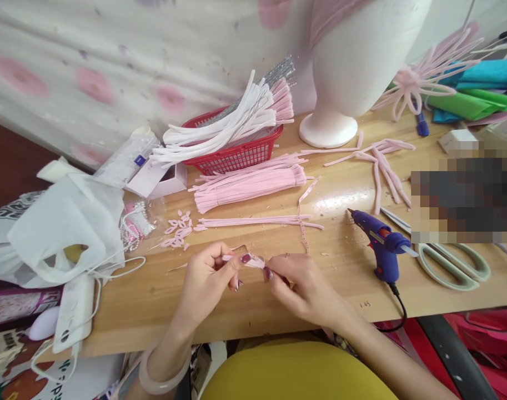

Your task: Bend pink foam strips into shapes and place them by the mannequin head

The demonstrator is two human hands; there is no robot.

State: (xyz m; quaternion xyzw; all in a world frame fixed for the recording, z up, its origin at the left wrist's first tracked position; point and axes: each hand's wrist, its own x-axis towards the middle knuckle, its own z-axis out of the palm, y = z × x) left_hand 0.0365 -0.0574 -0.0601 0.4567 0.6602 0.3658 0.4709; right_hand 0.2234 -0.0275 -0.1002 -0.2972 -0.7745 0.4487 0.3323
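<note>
Near the front of the table, my left hand (209,280) pinches a short pink pipe cleaner (255,263) between thumb and fingers. My right hand (297,286) is closed at its other end, fingertips together. A thin printed strip that looks like a tape measure (302,222) runs down behind my right hand and seems to pass between the hands; how each hand grips it is partly hidden. Beyond my hands lie a few long pink pipe cleaners (253,221). Small pink looped pieces (178,230) are heaped left of them.
A blue glue gun (380,239) and green-handled scissors (448,266) lie at right. Behind are a pink pipe cleaner bundle (249,189), a red basket (236,158) and a white foam head stand (328,130). A plastic bag (65,228) and power strip (74,314) occupy the left.
</note>
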